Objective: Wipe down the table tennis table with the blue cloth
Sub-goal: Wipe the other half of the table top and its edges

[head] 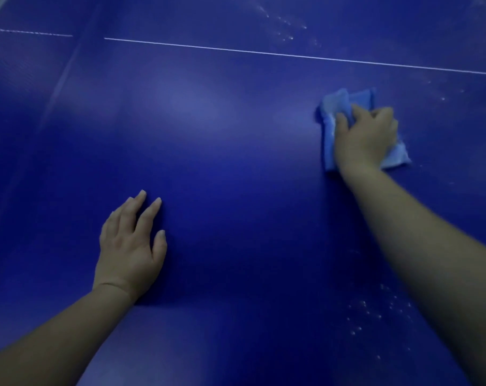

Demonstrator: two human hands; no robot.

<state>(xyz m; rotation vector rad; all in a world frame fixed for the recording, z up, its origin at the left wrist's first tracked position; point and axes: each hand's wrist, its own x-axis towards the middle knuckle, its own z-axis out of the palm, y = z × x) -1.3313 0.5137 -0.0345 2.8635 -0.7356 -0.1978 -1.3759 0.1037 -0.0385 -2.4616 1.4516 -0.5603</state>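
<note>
Cloth, light blue, crumpled soft fabric, lies bunched on the dark blue smooth table tennis worktop, just this side of the thin white line painted across the surface. Right hand sits on top of the cloth, fingers curled into the fabric and gripping it, cloth edges sticking out beyond the hand on the line side and the near side. Left hand rests flat on the worktop, well apart from the cloth and further from the white line, fingers straight and slightly spread, holding nothing. Small pale specks scattered on the worktop beside the right forearm, nearer than the cloth; more specks beyond the white line.
</note>
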